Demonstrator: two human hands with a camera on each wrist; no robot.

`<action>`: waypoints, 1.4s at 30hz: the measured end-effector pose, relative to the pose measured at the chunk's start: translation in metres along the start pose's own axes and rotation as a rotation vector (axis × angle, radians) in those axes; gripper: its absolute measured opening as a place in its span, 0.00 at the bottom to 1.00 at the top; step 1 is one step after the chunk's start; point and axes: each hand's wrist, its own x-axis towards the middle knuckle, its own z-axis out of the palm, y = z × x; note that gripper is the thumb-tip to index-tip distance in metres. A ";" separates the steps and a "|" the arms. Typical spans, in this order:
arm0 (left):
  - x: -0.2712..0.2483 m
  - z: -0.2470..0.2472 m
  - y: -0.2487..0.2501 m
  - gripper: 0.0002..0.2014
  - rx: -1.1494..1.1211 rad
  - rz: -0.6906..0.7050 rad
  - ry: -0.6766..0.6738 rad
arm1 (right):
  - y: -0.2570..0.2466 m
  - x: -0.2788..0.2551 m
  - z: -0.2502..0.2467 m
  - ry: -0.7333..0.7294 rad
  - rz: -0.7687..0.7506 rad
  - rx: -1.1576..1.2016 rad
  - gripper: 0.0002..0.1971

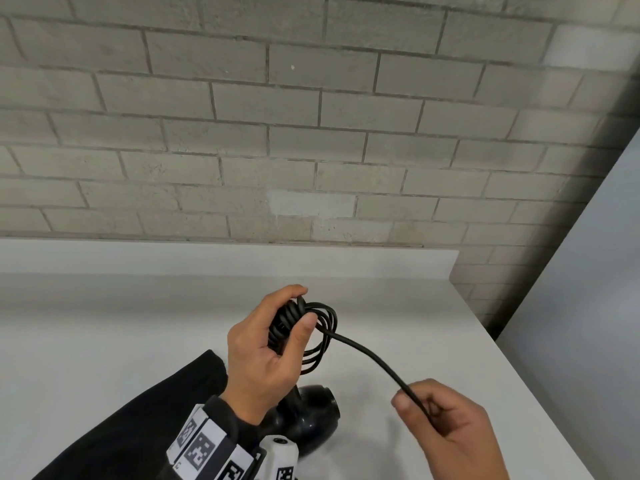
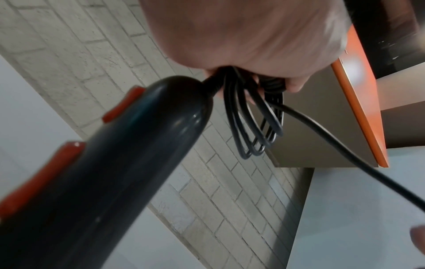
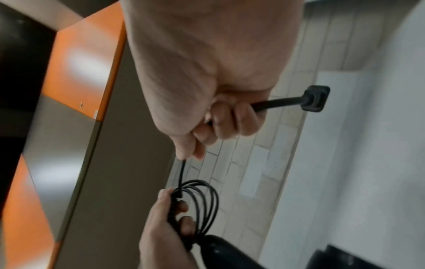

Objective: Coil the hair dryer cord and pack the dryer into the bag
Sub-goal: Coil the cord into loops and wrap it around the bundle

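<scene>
My left hand (image 1: 273, 344) is raised over the white table and grips several loops of the black cord (image 1: 318, 337). The coiled cord (image 2: 255, 125) hangs from that fist beside the dryer's handle end. The black hair dryer (image 1: 311, 420), with red buttons (image 2: 124, 103) on its handle, dangles below the left hand. A straight stretch of cord (image 1: 374, 362) runs down and right to my right hand (image 1: 446, 424), which is curled around it. The black plug (image 3: 315, 98) sticks out past the right hand's fingers (image 3: 232, 120). The black bag (image 1: 145, 414) lies flat under my left forearm.
The white table (image 1: 104, 323) meets a low white ledge and a grey brick wall (image 1: 277, 116) at the back. Its right edge runs diagonally past my right hand. An orange and grey cabinet (image 2: 358, 102) shows in the wrist views.
</scene>
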 end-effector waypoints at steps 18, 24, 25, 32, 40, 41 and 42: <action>0.006 -0.002 0.001 0.10 0.080 0.004 -0.110 | -0.048 -0.004 -0.033 0.519 -0.723 -0.757 0.11; 0.004 -0.006 0.004 0.16 -0.020 0.094 -0.218 | -0.102 0.013 -0.033 0.425 -0.833 -0.685 0.07; 0.004 -0.007 0.005 0.17 -0.050 0.104 -0.231 | -0.108 0.020 -0.034 0.418 -0.842 -0.678 0.08; 0.001 -0.009 0.010 0.21 -0.141 0.148 -0.314 | -0.123 0.063 -0.020 0.223 -0.845 -0.472 0.07; -0.004 -0.007 0.018 0.16 -0.210 0.125 -0.245 | -0.086 0.096 0.017 -0.002 -0.405 0.083 0.07; -0.005 -0.007 0.018 0.17 -0.219 0.112 -0.235 | -0.080 0.097 0.020 -0.021 -0.375 0.111 0.07; -0.005 -0.007 0.019 0.17 -0.229 0.100 -0.225 | -0.074 0.098 0.023 -0.032 -0.350 0.130 0.08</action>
